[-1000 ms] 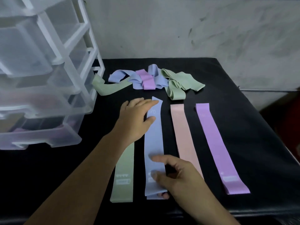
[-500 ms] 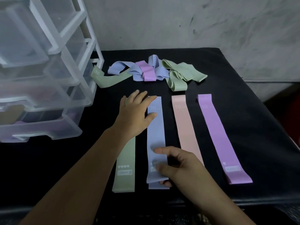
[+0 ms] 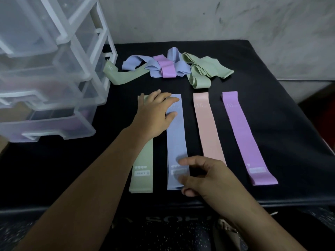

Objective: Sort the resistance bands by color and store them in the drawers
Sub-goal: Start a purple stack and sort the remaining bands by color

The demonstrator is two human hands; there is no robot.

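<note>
The left hand point(image 3: 154, 115) lies flat and released on the far end of the blue band point(image 3: 176, 142), while the right hand point(image 3: 203, 178) pinches its near end — probably to square it in the colour row on the bench point(image 3: 272, 124). Beyond the left grip lies an unsorted heap point(image 3: 168, 67); left of it, the drawers point(image 3: 47, 87).

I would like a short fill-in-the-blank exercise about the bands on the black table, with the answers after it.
1. Four bands lie flat side by side: green, blue, ____ and purple.
2. The left hand rests across the far ends of the green band and the ____ band.
3. The purple flat band bears the number ____.
4. In the unsorted pile there are green, blue and ____ bands.

Answers: pink; blue; 10; purple
</note>
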